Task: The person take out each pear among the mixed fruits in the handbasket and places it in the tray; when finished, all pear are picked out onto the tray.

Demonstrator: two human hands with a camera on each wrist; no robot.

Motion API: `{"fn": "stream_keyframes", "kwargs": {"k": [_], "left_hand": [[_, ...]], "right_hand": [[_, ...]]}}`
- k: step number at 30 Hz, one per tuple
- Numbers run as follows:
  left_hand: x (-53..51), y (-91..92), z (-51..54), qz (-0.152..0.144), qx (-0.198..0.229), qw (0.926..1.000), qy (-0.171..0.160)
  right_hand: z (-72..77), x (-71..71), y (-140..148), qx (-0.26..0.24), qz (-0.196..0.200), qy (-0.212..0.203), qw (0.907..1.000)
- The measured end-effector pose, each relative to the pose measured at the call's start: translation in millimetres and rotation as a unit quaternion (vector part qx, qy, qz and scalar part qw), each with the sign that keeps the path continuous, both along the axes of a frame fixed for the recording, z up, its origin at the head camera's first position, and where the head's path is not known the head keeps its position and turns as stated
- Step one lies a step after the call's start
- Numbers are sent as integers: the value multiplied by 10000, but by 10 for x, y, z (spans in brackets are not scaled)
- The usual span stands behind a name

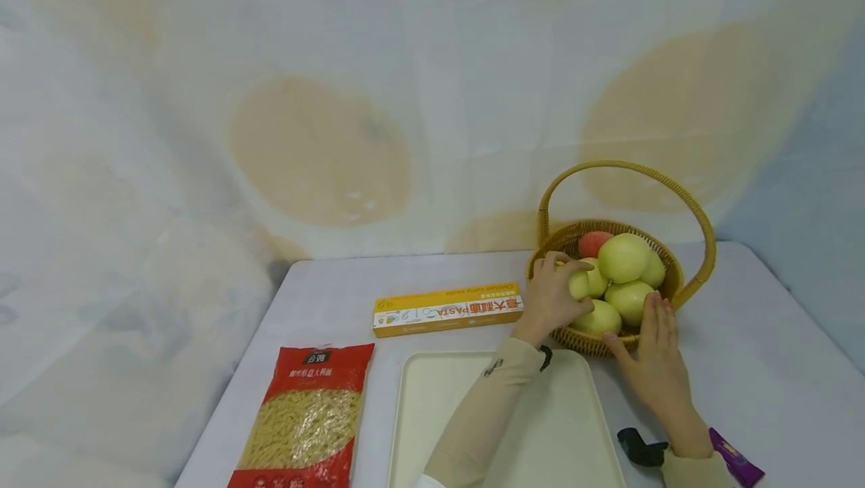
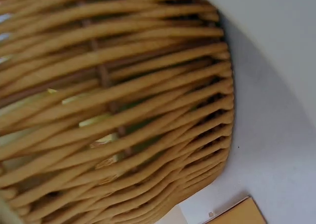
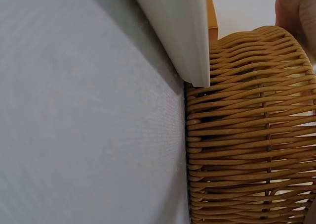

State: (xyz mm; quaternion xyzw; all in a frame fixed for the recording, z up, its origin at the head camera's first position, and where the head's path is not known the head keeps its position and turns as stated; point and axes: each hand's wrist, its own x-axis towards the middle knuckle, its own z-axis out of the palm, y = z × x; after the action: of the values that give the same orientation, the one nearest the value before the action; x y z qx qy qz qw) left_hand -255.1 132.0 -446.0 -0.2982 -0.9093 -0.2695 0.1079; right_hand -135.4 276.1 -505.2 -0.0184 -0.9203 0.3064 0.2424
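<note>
A wicker basket (image 1: pixel 583 343) with a tall handle stands at the back right, heaped with yellow-green apples (image 1: pixel 623 257) and one red fruit (image 1: pixel 595 243). At its left side, my left hand (image 1: pixel 549 298) grips a yellow-green apple (image 1: pixel 579 285) with curled fingers and thumb. My right hand (image 1: pixel 657 368) lies at the front right of the basket, fingers straight, its fingertips against the rim and beside an apple. Woven basket wall (image 2: pixel 123 110) fills most of the left wrist view, with the left fingers out of sight. The right wrist view shows the basket's side (image 3: pixel 247 130) close up.
A cream tray (image 1: pixel 541 428) lies in front of the basket under my left forearm. Left of the basket is a yellow pasta box (image 1: pixel 447 309), and farther left a red pasta bag (image 1: pixel 307 417). Near my right wrist lie a dark pipe-shaped object (image 1: pixel 640 449) and a purple packet (image 1: pixel 735 458).
</note>
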Motion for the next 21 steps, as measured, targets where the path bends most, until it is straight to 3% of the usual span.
{"fn": "stream_keyframes", "kwargs": {"k": [3, 8, 14, 21], "left_hand": [[42, -47, 11, -185, 801, 9965, -140], [195, -179, 64, -380, 1822, 9823, -211], [419, -416, 36, -654, 2395, 9686, 96], [717, -643, -115, -710, 2891, 9545, -168]], "right_hand": [[6, 0, 4, -15, 30, 34, 10000], [7, 3, 4, -21, 35, 60, 10000], [0, -7, 5, -45, 47, 34, 10000], [4, 4, -5, -51, 28, 10, 10000]]}}
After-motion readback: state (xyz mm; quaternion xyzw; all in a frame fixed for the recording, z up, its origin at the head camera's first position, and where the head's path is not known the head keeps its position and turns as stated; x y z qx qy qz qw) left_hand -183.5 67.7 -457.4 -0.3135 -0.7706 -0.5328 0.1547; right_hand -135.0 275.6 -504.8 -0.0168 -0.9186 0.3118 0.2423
